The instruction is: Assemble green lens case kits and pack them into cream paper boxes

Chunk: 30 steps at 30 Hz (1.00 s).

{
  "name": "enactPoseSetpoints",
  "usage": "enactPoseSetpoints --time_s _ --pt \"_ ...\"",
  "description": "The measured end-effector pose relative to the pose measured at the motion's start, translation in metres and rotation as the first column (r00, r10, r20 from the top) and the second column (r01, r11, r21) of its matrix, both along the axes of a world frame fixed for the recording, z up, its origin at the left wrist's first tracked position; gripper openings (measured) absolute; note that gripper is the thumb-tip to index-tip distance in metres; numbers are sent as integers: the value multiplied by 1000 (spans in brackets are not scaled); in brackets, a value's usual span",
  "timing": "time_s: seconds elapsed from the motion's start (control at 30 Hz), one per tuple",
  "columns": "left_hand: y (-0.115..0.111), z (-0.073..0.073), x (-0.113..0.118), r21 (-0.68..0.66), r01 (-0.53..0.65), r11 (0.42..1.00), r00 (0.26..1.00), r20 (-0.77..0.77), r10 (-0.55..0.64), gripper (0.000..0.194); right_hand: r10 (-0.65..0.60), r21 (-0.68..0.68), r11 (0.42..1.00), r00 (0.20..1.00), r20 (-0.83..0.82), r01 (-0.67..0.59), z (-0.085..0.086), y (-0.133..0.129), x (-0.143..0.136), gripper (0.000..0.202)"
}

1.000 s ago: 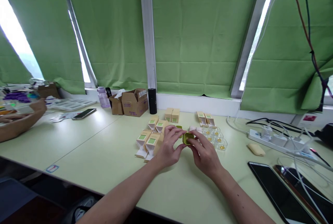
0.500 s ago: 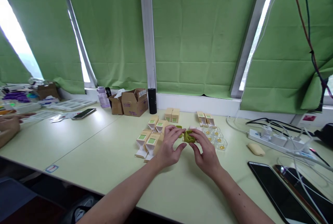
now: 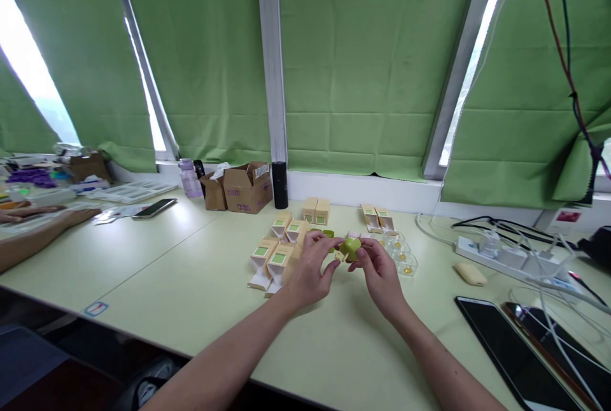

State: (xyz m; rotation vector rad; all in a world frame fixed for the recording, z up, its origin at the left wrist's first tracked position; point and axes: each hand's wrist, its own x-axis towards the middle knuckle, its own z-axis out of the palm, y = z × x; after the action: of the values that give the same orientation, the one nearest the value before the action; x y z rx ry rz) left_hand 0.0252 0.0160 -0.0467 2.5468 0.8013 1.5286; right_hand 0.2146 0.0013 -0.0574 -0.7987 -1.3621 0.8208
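Between my hands is a small, glossy green piece (image 3: 352,247) with a rounded, lobed outline. My right hand (image 3: 383,277) grips its right side with thumb and fingers. At its left edge, the fingertips of my left hand (image 3: 310,271) close in a pinch. A small pale-yellow bit (image 3: 338,257) shows by the left thumb; whether it is held or lies on the table I cannot tell. Another green piece (image 3: 328,233) is partly hidden behind my left fingers. Clear plastic cups with yellow centres (image 3: 405,263) stand behind my right hand. Beside my left hand are several open kraft boxes (image 3: 261,259) with green labels.
More small boxes stand at the back (image 3: 316,211) and right (image 3: 377,217). A brown carton (image 3: 247,188) and black bottle (image 3: 279,185) line the wall. On the right lie a power strip (image 3: 510,258), cables and a tablet (image 3: 510,347). A co-worker's arm (image 3: 42,236) rests at far left.
The green piece has been turned, so a smooth, lobed face now shows. My right fingers have shifted their grip on it. The co-worker's arm has reached further across the table.
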Motion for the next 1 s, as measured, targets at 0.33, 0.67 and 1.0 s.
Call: enactPoseSetpoints --time_s 0.33,0.67,1.0 --pt "6 -7 0 48 -33 998 996 -86 37 55 15 -158 987 997 -74 -27 6 -5 -4 55" --pt "3 -4 4 -138 -50 989 998 -46 44 47 42 -192 981 999 0 -41 -2 -4 -3 58" --pt "3 7 3 -440 -72 895 974 160 158 37 -25 -212 956 776 630 202 -9 1 2 28"
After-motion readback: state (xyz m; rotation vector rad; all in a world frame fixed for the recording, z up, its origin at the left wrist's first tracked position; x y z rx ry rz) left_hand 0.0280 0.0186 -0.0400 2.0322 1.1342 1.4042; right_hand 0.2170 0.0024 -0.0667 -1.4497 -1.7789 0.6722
